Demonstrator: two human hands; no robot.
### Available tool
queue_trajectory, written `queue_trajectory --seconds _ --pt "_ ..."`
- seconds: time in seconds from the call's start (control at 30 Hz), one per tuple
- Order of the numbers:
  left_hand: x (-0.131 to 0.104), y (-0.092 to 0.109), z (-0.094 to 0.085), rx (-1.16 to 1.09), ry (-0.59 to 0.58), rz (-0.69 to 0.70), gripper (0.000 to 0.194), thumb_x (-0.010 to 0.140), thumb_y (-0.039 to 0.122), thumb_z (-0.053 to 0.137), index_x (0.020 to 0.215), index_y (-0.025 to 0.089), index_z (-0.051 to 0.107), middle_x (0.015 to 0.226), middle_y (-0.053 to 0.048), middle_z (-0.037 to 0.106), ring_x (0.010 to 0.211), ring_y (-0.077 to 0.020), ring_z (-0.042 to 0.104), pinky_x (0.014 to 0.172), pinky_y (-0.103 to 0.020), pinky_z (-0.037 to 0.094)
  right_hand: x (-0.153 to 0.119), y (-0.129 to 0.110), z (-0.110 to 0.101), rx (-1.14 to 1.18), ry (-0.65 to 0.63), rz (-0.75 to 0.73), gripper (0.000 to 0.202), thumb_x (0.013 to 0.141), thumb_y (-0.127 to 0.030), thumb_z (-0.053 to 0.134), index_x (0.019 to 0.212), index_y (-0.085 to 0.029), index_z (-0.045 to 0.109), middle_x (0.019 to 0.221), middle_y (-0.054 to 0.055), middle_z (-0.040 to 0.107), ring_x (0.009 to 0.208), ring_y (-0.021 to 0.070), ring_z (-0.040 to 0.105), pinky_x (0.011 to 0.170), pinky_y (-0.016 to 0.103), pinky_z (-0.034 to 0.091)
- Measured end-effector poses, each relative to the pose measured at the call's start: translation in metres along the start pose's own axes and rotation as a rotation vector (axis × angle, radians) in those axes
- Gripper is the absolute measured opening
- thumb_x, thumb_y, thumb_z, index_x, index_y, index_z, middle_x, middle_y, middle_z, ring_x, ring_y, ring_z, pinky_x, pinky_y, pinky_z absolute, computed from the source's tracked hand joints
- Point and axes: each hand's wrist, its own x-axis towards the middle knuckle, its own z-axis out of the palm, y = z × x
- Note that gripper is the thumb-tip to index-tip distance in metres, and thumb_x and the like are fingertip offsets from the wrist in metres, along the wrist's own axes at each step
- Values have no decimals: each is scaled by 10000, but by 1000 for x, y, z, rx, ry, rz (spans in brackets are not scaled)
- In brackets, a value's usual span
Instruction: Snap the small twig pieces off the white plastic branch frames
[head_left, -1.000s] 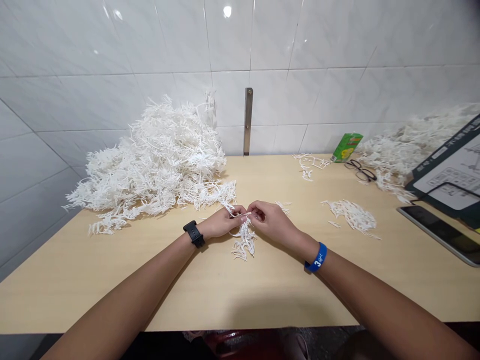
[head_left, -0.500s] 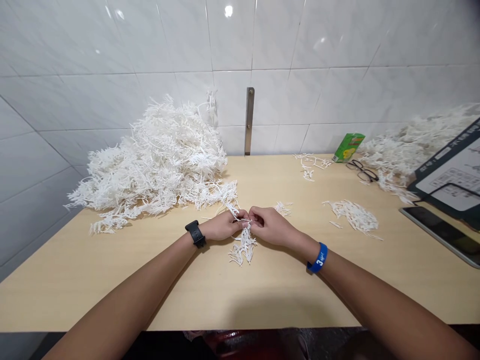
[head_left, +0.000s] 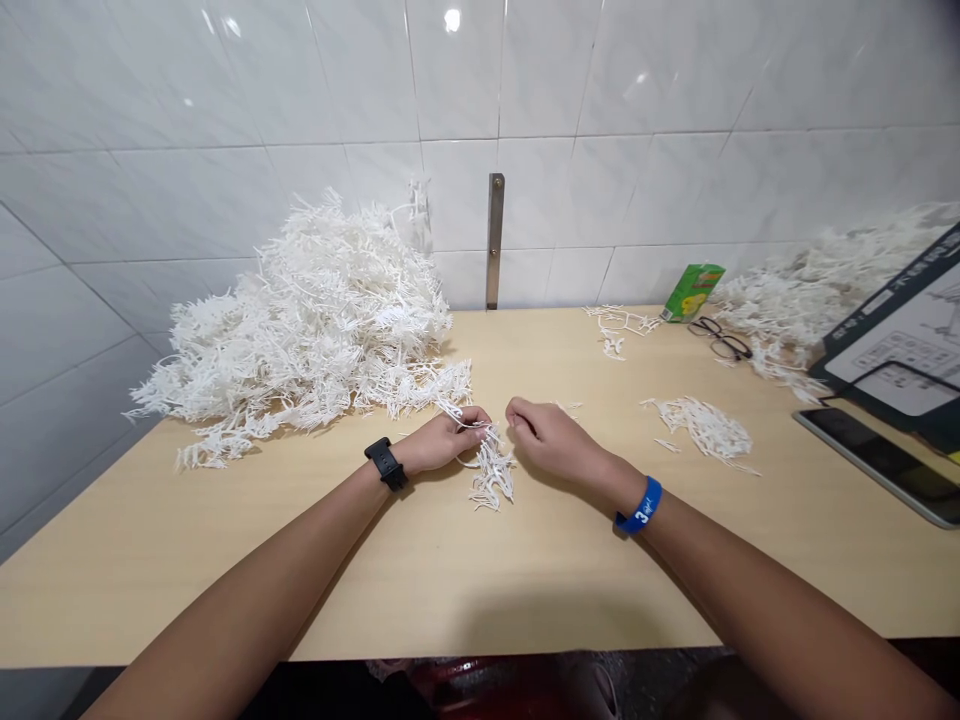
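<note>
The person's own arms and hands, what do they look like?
The left hand is ungloved, with a broad black strap, perhaps a watch's, worn just behind it. The right hand is ungloved too; behind it sits a blue wristband bearing a white 3 and a white scribble. No sleeves show on either side.

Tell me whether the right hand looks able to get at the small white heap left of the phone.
Probably yes: nothing seems to stand between the right hand and the small white heap; only a few loose bits lie at its side. Whether the hand holds something is hidden.
</note>
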Motion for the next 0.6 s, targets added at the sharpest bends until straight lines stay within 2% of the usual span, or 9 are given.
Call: queue_trajectory --seconds 0.07,0.13,0.2,0.23,0.27,0.33,0.43,0.6 --pt "1 -1 2 -33 24 -17 354 790 486 614 882 155 528 665 29 461 586 -100 422 578 -238 368 2 7 -3 -144 95 49 160 886 -176 371 810 -192 510 708 24 555 626 159 455 606 287 298" --pt "2 0 3 -39 38 -33 360 776 486 631 860 147 543 648 31 464 568 -90 403 560 -231 343 4 11 -5 -263 193 47 150 865 -137 407 856 -176 551 847 80 617 785 203 523 713 316 338" --pt "2 0 4 -30 76 -48 360 764 485 640 840 143 560 625 36 456 551 -85 387 542 -228 319 4 11 -7 -276 277 8 168 829 -90 437 886 -168 575 969 105 633 942 230 530 820 340 341" --pt "2 1 5 -23 99 -54 357 760 483 641 836 142 568 616 38 454 545 -84 383 536 -228 311 3 9 -7 -231 287 -1 170 823 -85 441 882 -170 577 975 98 635 951 225 533 827 335 348" --pt "3 1 5 -14 119 -59 353 758 479 641 834 141 576 611 38 455 543 -85 382 533 -229 307 3 5 -7 -159 261 3 155 834 -102 442 867 -174 574 938 81 637 904 208 544 794 319 363" --pt "3 1 6 5 139 -64 347 758 474 636 837 140 590 619 34 469 547 -86 386 536 -231 308 0 -2 -4 -4 129 20 120 876 -207 460 823 -183 565 807 40 620 739 168 535 666 280 368" --pt "3 0 7 23 125 -53 347 756 477 637 839 142 598 661 22 500 567 -89 402 552 -232 322 -2 -9 3 117 -57 0 249 888 -391 505 754 -185 545 686 -2 562 604 129 467 559 253 312" --pt "2 -1 5 29 24 -11 370 797 511 602 883 152 567 641 42 443 551 -83 362 543 -229 317 0 -6 12 246 -104 -12 361 914 -416 441 640 -181 440 581 -37 419 548 98 355 531 242 258"
